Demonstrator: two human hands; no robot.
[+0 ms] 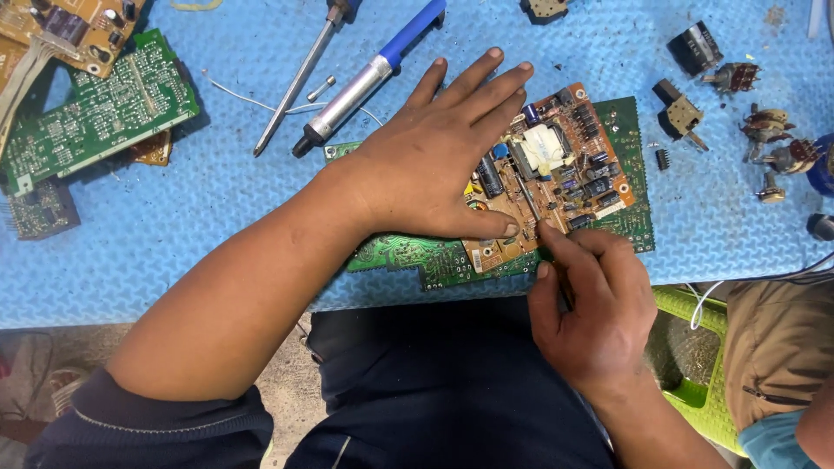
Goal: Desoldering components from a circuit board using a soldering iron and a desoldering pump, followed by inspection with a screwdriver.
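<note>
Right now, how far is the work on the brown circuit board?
Loose parts already lie on the blue mat. In hand: the left hand presses flat on the brown circuit board, while the right hand works a thin metal tool at it. Left: many parts, like the white transformer, are on the board.

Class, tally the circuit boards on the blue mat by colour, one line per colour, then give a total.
Green boards: 3
Brown or orange boards: 3
Total: 6
</note>
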